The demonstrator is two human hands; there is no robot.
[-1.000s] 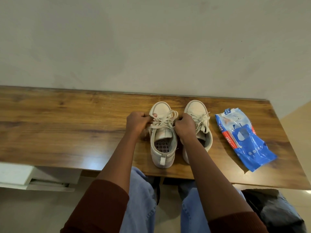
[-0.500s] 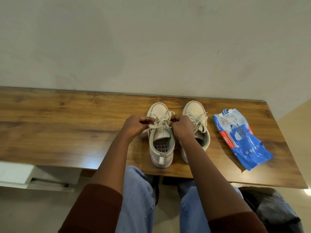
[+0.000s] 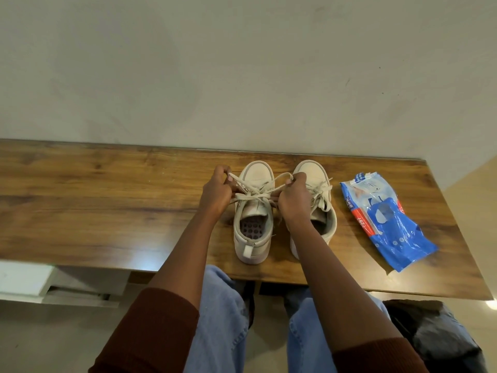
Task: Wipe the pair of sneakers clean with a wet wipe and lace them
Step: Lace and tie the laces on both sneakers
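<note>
Head view: left hand (image 3: 216,193), right hand (image 3: 294,200) pinch flat cream laces (image 3: 255,195).

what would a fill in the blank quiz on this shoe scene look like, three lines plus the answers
1. The left hand and the right hand each pinch the ____ of the left sneaker.
2. The blue wet wipe pack lies to the ____ of the right sneaker.
3. Both sneakers stand on the table with their ____ toward the person.

Missing words: laces; right; heels
</note>
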